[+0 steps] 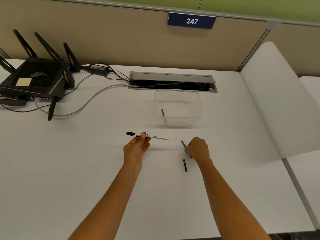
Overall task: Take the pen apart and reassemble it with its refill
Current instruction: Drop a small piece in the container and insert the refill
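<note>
My left hand (pixel 137 147) holds the white pen barrel (pixel 156 136) near its black clip end, lying roughly level just above the white desk (pixel 86 161). To the right, my right hand (pixel 198 148) is closed on a thin dark blue refill (pixel 183 144), whose upper end sticks out past my fingers and whose lower tip shows below them. A short black pen piece (pixel 185 165) lies loose on the desk just below my right hand. Another blue refill (pixel 163 115) rests inside the clear plastic container (pixel 197 108).
A black router with antennas (pixel 38 78) and its cables (pixel 90 99) take up the desk's back left. An open cable hatch (pixel 173 82) sits behind the container. A beige partition with a "247" sign (pixel 192 21) bounds the back; a white divider (pixel 270 101) stands at right.
</note>
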Demonstrator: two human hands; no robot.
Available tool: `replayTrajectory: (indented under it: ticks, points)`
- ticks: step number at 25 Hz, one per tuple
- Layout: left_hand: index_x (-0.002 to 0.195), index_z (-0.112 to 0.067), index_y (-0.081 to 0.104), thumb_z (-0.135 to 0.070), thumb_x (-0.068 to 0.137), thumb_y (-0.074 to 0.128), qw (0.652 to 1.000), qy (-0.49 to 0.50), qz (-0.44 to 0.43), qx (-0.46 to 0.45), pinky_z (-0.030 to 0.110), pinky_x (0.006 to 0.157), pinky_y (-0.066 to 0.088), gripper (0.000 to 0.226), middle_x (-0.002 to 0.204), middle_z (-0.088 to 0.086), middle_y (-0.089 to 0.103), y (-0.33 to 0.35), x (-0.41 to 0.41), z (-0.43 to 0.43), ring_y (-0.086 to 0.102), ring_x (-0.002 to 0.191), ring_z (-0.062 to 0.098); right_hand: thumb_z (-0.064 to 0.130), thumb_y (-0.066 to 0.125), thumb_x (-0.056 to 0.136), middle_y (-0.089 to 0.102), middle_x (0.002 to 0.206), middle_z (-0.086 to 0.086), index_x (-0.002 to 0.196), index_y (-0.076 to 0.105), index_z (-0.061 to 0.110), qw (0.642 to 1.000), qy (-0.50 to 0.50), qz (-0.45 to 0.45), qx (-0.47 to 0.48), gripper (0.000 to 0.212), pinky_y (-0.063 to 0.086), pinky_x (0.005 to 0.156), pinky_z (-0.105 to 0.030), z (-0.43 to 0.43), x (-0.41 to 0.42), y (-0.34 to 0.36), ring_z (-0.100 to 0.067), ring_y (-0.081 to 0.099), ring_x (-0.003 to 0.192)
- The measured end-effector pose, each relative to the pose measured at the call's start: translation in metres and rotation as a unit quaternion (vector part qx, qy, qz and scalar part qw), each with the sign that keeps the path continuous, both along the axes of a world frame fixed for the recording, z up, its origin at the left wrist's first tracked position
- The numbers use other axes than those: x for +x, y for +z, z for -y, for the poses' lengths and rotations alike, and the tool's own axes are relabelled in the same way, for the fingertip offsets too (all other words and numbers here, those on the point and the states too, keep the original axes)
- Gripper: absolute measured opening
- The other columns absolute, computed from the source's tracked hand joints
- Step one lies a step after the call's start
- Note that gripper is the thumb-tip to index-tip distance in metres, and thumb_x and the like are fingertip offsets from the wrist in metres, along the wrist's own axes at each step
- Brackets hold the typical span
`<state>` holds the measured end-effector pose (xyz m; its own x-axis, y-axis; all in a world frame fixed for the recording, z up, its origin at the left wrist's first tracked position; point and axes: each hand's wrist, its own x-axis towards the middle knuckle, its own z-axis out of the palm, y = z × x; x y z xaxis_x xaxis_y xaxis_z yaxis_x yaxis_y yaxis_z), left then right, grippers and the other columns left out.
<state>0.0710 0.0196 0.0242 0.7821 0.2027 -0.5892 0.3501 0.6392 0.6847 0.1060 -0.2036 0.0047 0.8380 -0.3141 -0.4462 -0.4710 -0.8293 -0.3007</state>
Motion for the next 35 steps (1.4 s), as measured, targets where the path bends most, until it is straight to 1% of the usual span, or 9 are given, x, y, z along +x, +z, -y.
replayTrajectory:
  ticks: [3, 5, 8, 10, 13, 18, 26, 30, 35]
  points:
    - [0.098, -0.006, 0.07, -0.013, 0.087, 0.067, 1.0, 0.001, 0.001, -0.007, 0.026, 0.075, 0.058, 0.013, 0.087, 0.001, 0.074, 0.001, -0.002, -0.002, 0.072, 0.084, 0.015, 0.013, 0.067, 0.075, 0.067, 0.076, -0.005, 0.075, 0.067, 0.014, 0.999, 0.001, 0.023, 0.049, 0.001, 0.047, 0.06, -0.026, -0.002, -0.006, 0.01, -0.026, 0.065, 0.07]
    - [0.096, -0.007, 0.071, -0.013, 0.088, 0.067, 1.0, 0.002, 0.002, -0.012, 0.026, 0.073, 0.058, 0.011, 0.084, 0.0, 0.075, 0.001, -0.003, -0.004, 0.073, 0.081, 0.013, 0.016, 0.069, 0.076, 0.069, 0.071, 0.002, 0.073, 0.067, 0.023, 0.988, 0.014, 0.068, 0.138, 0.009, 0.051, 0.059, -0.025, -0.005, -0.01, 0.023, -0.019, 0.067, 0.068]
    - [0.095, -0.008, 0.07, -0.013, 0.088, 0.066, 1.0, 0.004, -0.004, -0.027, 0.026, 0.072, 0.058, 0.01, 0.081, -0.001, 0.076, 0.002, -0.004, -0.008, 0.073, 0.079, 0.011, 0.015, 0.073, 0.078, 0.072, 0.069, 0.014, 0.072, 0.071, 0.032, 0.955, 0.033, 0.141, 0.258, 0.018, 0.049, 0.06, -0.01, -0.009, -0.019, 0.047, 0.0, 0.068, 0.066]
    - [0.096, -0.007, 0.069, -0.014, 0.089, 0.065, 0.999, 0.005, -0.009, -0.038, 0.027, 0.071, 0.058, 0.01, 0.079, -0.001, 0.076, 0.003, -0.003, -0.009, 0.073, 0.079, 0.011, 0.015, 0.073, 0.079, 0.073, 0.07, 0.017, 0.074, 0.073, 0.033, 0.941, 0.038, 0.169, 0.29, 0.018, 0.047, 0.062, -0.006, -0.01, -0.023, 0.059, 0.003, 0.068, 0.07]
    - [0.094, -0.008, 0.069, -0.014, 0.088, 0.065, 0.999, 0.006, -0.009, -0.048, 0.028, 0.072, 0.058, 0.009, 0.078, -0.001, 0.076, 0.006, -0.003, -0.009, 0.073, 0.077, 0.011, 0.013, 0.073, 0.079, 0.072, 0.068, 0.021, 0.075, 0.074, 0.03, 0.936, 0.057, 0.191, 0.29, 0.018, 0.045, 0.062, -0.004, -0.012, -0.025, 0.072, 0.005, 0.065, 0.069]
    - [0.094, -0.008, 0.069, -0.015, 0.088, 0.066, 0.998, 0.004, -0.008, -0.054, 0.029, 0.073, 0.058, 0.009, 0.077, -0.001, 0.076, 0.01, -0.003, -0.007, 0.073, 0.077, 0.011, 0.012, 0.073, 0.079, 0.07, 0.067, 0.015, 0.076, 0.075, 0.026, 0.938, 0.079, 0.209, 0.266, 0.014, 0.045, 0.06, -0.005, -0.015, -0.026, 0.08, 0.006, 0.064, 0.064]
    - [0.092, -0.009, 0.069, -0.016, 0.088, 0.066, 0.999, 0.013, -0.01, -0.052, 0.027, 0.069, 0.057, 0.008, 0.076, -0.001, 0.076, 0.011, -0.005, -0.009, 0.073, 0.075, 0.01, 0.011, 0.072, 0.079, 0.071, 0.07, 0.015, 0.077, 0.075, 0.025, 0.936, 0.105, 0.234, 0.241, 0.015, 0.049, 0.064, -0.006, -0.014, -0.027, 0.086, 0.006, 0.065, 0.066]
    - [0.093, -0.01, 0.069, -0.016, 0.088, 0.066, 0.999, 0.01, -0.008, -0.049, 0.027, 0.069, 0.058, 0.008, 0.077, -0.002, 0.077, 0.011, -0.006, -0.009, 0.073, 0.079, 0.01, 0.01, 0.072, 0.079, 0.07, 0.071, 0.018, 0.081, 0.077, 0.018, 0.934, 0.132, 0.24, 0.229, 0.01, 0.047, 0.065, -0.004, -0.015, -0.027, 0.088, 0.008, 0.065, 0.069]
    - [0.093, -0.009, 0.069, -0.015, 0.088, 0.066, 0.999, 0.011, -0.005, -0.046, 0.027, 0.069, 0.058, 0.009, 0.078, 0.0, 0.077, 0.011, -0.008, -0.009, 0.073, 0.079, 0.011, 0.01, 0.072, 0.08, 0.067, 0.07, 0.023, 0.082, 0.077, 0.018, 0.935, 0.152, 0.241, 0.213, 0.01, 0.045, 0.065, -0.002, -0.016, -0.027, 0.088, 0.012, 0.064, 0.069]
